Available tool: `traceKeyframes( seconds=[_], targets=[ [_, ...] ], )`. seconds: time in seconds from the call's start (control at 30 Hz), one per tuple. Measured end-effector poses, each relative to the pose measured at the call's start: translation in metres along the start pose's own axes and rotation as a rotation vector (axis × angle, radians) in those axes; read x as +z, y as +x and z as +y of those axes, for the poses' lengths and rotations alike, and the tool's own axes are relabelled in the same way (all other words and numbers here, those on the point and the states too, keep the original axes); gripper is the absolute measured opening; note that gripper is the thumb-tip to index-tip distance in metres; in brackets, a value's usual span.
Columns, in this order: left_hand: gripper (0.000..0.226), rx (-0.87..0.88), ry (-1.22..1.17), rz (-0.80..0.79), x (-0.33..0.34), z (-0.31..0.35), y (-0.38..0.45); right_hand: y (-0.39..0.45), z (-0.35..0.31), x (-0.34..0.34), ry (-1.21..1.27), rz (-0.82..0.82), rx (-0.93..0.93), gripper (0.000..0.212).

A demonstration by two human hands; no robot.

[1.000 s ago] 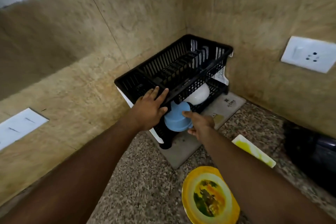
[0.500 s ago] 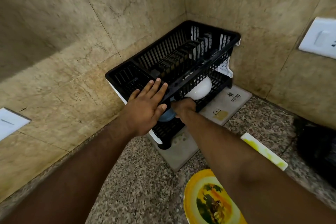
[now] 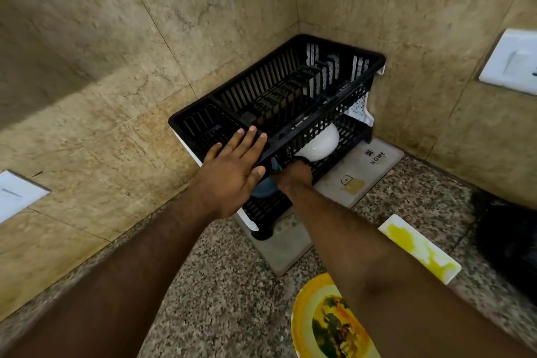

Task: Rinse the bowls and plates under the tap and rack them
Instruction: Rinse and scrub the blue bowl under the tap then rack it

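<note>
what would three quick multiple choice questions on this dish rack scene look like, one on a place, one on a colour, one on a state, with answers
1. Where is the white bowl?
A. on the rack's top tier
B. on the rack's lower tier
C. on the counter by the yellow plate

2. What colour is the bowl next to the white one, by the right hand?
A. blue
B. red
C. green

3. How does the left hand lie?
A. curled into a fist in the air
B. pinching the yellow plate
C. flat, fingers straight, on the front rim of the black rack

Answers:
1. B, it shows through the lattice beneath the top basket.
2. A, a blue curve shows under the left hand.
3. C, the straight fingers rest over the rim.
</note>
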State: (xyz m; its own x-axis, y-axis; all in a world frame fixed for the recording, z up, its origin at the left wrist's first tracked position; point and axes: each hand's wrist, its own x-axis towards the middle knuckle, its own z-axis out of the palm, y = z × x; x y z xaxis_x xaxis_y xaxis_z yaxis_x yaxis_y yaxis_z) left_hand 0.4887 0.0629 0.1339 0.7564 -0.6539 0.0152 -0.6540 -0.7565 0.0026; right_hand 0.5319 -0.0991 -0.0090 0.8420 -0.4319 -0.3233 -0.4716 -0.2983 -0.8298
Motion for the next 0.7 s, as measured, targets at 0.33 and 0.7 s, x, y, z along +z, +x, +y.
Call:
traceKeyframes(
  seconds=[0.33, 0.7],
  targets=[
    [0.062, -0.058, -0.093, 0.057, 0.000, 0.009, -0.013, -0.040, 0.041, -0.031, 0.378, 0.002, 0.087, 0.034],
    [0.055, -0.034, -0.342, 0.191, 0.051, 0.128, -0.111, -0.167, 0.120, -0.129, 0.203, 0.018, -0.012, 0.033]
  ],
)
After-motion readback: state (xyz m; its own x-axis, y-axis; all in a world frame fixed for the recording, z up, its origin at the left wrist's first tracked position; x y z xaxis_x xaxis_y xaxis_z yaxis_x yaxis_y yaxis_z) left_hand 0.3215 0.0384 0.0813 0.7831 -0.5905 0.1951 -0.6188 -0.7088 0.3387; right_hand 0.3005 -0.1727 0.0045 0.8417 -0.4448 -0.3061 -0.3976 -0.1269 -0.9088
